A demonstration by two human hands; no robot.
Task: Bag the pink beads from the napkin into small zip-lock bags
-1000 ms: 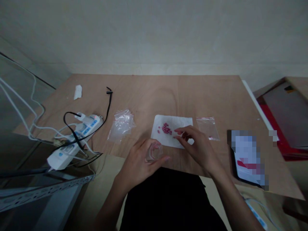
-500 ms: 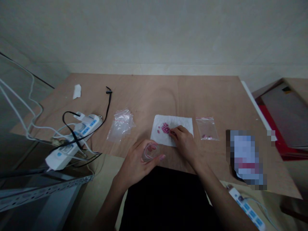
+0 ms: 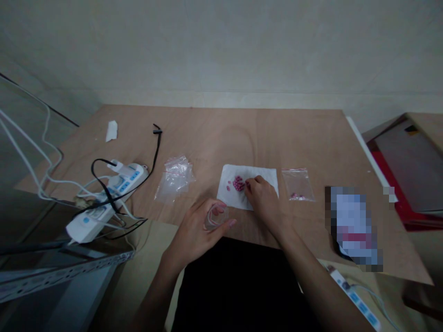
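My left hand (image 3: pixel 199 227) is curled around a small clear plastic zip bag (image 3: pixel 216 217), whose mouth is spread into a round opening facing up. On a white paper sheet (image 3: pixel 235 199) lies a small pile of pink beads (image 3: pixel 238 184), with a few strays at its left. My right hand (image 3: pixel 263 199) has its fingertips pinched together at the pile's right edge; what is between them is too small to make out. Right of the sheet, a flat zip bag (image 3: pixel 299 184) has a few pink beads at its bottom.
Several flat clear bags (image 3: pixel 176 177) lie left of the sheet. A white power strip (image 3: pixel 107 203) with tangled cables is at the table's left edge. A blurred-out phone-like object (image 3: pixel 355 226) lies at the right. Another power strip (image 3: pixel 356 299) is below the right front edge.
My right fingertips have shifted slightly right and up from the bead pile and are drawn closer together. My left hand stays with the bag in nearly the same place.
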